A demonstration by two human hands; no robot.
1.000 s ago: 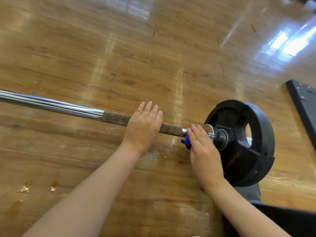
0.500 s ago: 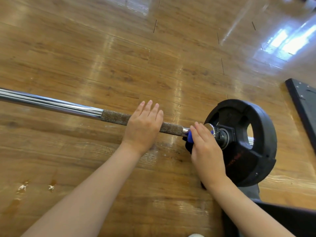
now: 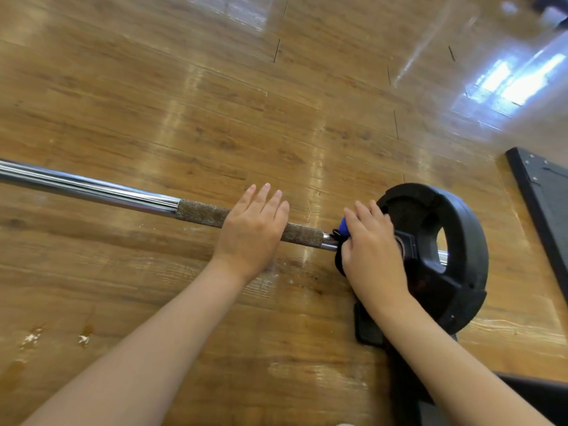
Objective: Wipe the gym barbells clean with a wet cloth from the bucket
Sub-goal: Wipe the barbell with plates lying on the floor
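Observation:
A chrome barbell (image 3: 92, 187) lies across the wooden floor, with a rough knurled section (image 3: 199, 212) and a black weight plate (image 3: 461, 229) on its right end. My left hand (image 3: 250, 235) rests flat on the knurled section, fingers straight. My right hand (image 3: 372, 250) is curved over the bar's collar right against the plate, holding a dark cloth with a blue part (image 3: 343, 226) wrapped on the bar. Part of the cloth hangs below the hand. The collar is hidden under my hand. No bucket is in view.
A black flat panel (image 3: 547, 198) lies on the floor at the right edge. A dark block (image 3: 365, 327) sits under the plate, and a black object (image 3: 538, 398) fills the bottom right corner. The glossy floor stretches away beyond the bar.
My right hand has slid the cloth to the right along the bar, onto the shiny collar and up against the plate. My left hand has stayed on the knurled section.

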